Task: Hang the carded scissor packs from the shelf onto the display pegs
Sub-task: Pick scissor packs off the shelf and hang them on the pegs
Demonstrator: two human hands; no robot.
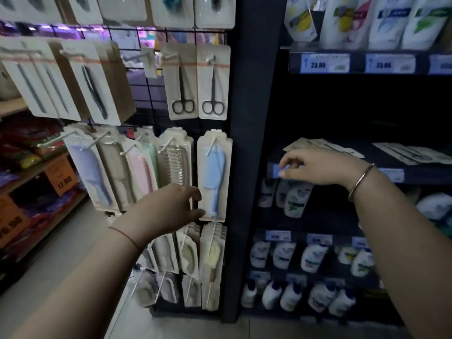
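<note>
Right hand point(318, 166) reaches to the shelf point(415, 174) front edge, fingers curled, apart, over a carded pack point(315, 144). Left hand point(168, 209) hovers empty, fingers loosely spread, beside the blue brush card point(214, 177).

two bare forearms, no sleeves in view

the left hand point(168, 211) has a thin red thread point(126, 237) tied around its wrist, sitting snug like a cord bracelet. the right hand point(318, 165) has a slim metal bangle point(361, 182) round its wrist, plain and smooth, catching a little light. both arms are uncovered up to the frame edge, and no rings show on the fingers.
</note>
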